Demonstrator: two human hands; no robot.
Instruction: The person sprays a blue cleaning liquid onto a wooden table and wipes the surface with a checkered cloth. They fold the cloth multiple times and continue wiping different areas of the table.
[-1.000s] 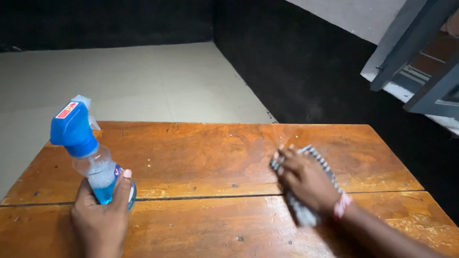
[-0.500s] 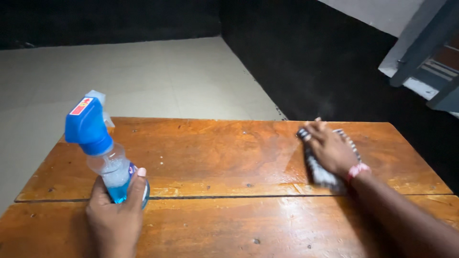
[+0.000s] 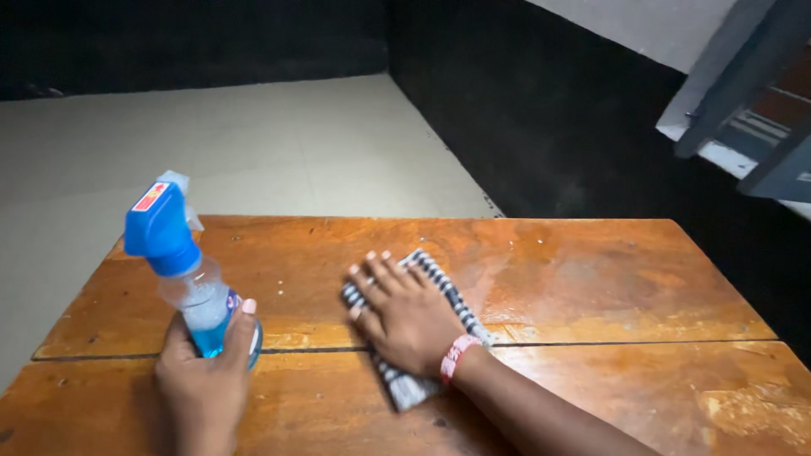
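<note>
The left hand (image 3: 203, 384) is wrapped around the base of a spray bottle (image 3: 187, 279), which stands tilted on the near left of the wooden table (image 3: 591, 287). The bottle has a blue trigger head and blue liquid low inside. The right hand (image 3: 405, 312) lies flat, fingers spread, pressing a striped cloth (image 3: 439, 283) onto the table's middle. A pink band (image 3: 457, 356) circles that wrist.

left hand (image 3: 198, 384) around spray bottle (image 3: 187, 279), right hand (image 3: 405, 317) flat on cloth (image 3: 448, 291)
</note>
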